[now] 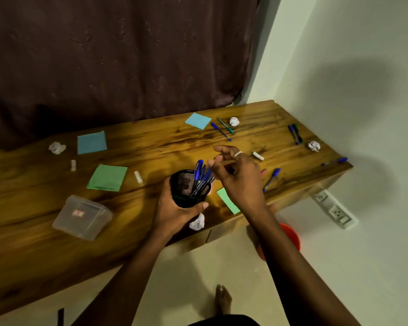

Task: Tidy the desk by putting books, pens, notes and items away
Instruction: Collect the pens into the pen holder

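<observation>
Pens (201, 178) upright, tips down in cup (183, 198)

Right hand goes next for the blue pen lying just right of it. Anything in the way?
Only a small pink thing, mostly hidden by the right hand, lies flat on the desk between that hand and the blue pen. Otherwise bare wood. The left hand holds the mesh cup off to the other side.

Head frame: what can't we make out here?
All head view.
- Right hand: can't tell whether its fingers pinch one of the pens in the mesh pen cup; they overlap.
- Pink item: mostly behind the right hand.
- Red bin: cut off by right forearm and desk.
- Plastic box label: too small to read.
- Crumpled paper: partly behind left hand.
</observation>
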